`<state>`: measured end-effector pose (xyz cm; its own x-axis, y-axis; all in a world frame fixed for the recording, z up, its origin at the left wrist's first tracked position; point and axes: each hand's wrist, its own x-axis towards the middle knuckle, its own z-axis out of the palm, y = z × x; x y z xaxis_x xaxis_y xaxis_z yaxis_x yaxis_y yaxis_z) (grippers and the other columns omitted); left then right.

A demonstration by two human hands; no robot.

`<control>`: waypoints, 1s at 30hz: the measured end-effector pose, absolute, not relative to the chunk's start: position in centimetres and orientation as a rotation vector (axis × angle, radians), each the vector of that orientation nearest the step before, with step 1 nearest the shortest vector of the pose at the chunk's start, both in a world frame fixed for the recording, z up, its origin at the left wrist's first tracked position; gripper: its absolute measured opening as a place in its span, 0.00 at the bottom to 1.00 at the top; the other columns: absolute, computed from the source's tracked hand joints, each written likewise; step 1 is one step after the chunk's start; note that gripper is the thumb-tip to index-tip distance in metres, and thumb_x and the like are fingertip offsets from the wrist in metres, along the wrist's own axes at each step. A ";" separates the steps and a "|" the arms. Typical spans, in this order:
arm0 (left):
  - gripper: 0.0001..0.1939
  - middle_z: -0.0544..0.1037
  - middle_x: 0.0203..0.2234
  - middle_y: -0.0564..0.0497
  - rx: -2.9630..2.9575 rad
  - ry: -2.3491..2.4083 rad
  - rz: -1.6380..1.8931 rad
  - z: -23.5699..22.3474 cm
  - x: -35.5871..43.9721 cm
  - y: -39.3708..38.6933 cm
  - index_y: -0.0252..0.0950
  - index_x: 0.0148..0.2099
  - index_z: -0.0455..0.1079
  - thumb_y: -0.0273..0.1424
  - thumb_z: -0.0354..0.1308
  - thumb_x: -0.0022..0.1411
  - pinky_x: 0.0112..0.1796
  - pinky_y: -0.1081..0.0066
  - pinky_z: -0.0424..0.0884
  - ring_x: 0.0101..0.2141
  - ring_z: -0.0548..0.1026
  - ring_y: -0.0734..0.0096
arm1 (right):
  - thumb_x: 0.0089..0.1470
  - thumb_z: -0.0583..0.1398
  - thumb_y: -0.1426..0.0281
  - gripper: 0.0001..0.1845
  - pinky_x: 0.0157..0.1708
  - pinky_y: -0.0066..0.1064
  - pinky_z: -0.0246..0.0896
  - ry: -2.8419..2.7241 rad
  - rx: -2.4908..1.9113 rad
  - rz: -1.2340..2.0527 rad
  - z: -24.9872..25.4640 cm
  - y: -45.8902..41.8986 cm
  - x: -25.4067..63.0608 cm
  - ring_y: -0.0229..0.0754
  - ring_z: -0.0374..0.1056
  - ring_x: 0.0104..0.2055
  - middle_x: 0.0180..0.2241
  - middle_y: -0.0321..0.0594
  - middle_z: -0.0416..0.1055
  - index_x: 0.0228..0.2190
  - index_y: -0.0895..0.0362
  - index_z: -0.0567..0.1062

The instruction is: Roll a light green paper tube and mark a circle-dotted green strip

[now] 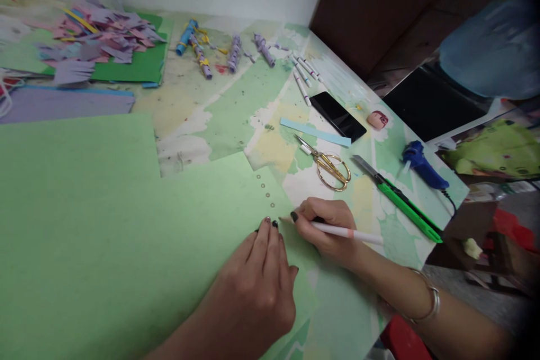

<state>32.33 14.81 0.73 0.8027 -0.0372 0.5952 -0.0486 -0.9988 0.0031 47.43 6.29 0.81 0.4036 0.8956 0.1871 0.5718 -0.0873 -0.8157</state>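
A large sheet of light green paper [105, 219] covers the near left of the table, with a smaller light green piece at its right edge. A short row of small rings [267, 195], drawn or stuck on, runs down that edge. Flat on the paper rests my left hand [261, 287], its fingers stretched out and their tips just below the rings. My right hand [327, 225] is closed around a white pencil [337, 229] with a pinkish band. The pencil's point is at the paper's right edge, close beside my left fingertips.
Gold-handled scissors [331, 169], a green utility knife [405, 208] with its blade out, and a blue glue gun [424, 166] lie right. Behind are a blue strip [314, 132], a phone [338, 115], several markers [301, 87], purple rolls [235, 53] and cut paper pieces [105, 34].
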 end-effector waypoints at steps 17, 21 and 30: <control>0.11 0.78 0.33 0.32 2.985 -0.069 0.976 0.6 32.4 14.9 0.19 0.36 0.74 0.25 0.56 0.56 0.33 0.58 0.77 0.38 0.76 0.47 | 0.51 0.55 0.73 0.17 0.19 0.26 0.43 -1.266 -1.785 0.468 0.9 6.3 47.4 0.31 0.46 0.19 0.16 0.29 0.51 0.17 0.56 0.54; 0.11 0.77 0.33 0.30 2.964 -0.068 0.974 0.7 32.4 14.8 0.17 0.36 0.73 0.25 0.57 0.55 0.32 0.57 0.77 0.38 0.76 0.45 | 0.52 0.56 0.71 0.16 0.18 0.25 0.44 -1.259 -1.825 0.465 1.3 6.4 47.3 0.30 0.48 0.18 0.15 0.29 0.53 0.18 0.56 0.57; 0.11 0.78 0.33 0.31 2.968 -0.070 0.971 0.8 32.3 14.8 0.19 0.36 0.74 0.25 0.57 0.56 0.32 0.57 0.77 0.38 0.76 0.45 | 0.51 0.55 0.75 0.17 0.19 0.26 0.41 -1.287 -1.787 0.436 0.9 6.3 47.4 0.30 0.44 0.19 0.16 0.29 0.49 0.17 0.56 0.52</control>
